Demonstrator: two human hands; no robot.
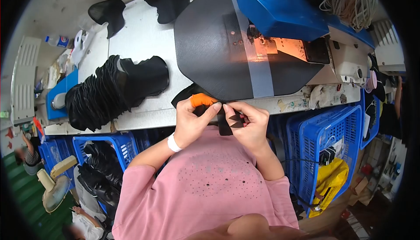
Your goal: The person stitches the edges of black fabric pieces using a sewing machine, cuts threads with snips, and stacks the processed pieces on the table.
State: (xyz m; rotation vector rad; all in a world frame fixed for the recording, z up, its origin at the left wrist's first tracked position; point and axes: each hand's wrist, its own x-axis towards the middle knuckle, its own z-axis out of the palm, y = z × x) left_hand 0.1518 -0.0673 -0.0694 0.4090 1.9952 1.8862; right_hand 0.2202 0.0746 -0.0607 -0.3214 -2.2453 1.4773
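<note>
My left hand (191, 121) wears an orange finger cover (202, 100) and a white wristband. It pinches the edge of a black, leather-like piece (186, 92) in front of my chest. My right hand (251, 124) meets it fingertip to fingertip, pinching the same piece. Tucked in the right palm is a pair of thread snips (236, 120) with dark pointed blades; its handle is mostly hidden by the fingers. Just beyond my hands lies a dark grey work plate (205, 43), under the lit needle area of a blue sewing machine (280, 12).
On the left of the white table stands a fanned stack of black pieces (113, 86). More black pieces (107, 14) lie at the back. Blue crates (306, 130) flank me below the table edge, one with a yellow bag (334, 181). Other people and a fan (55, 192) are at lower left.
</note>
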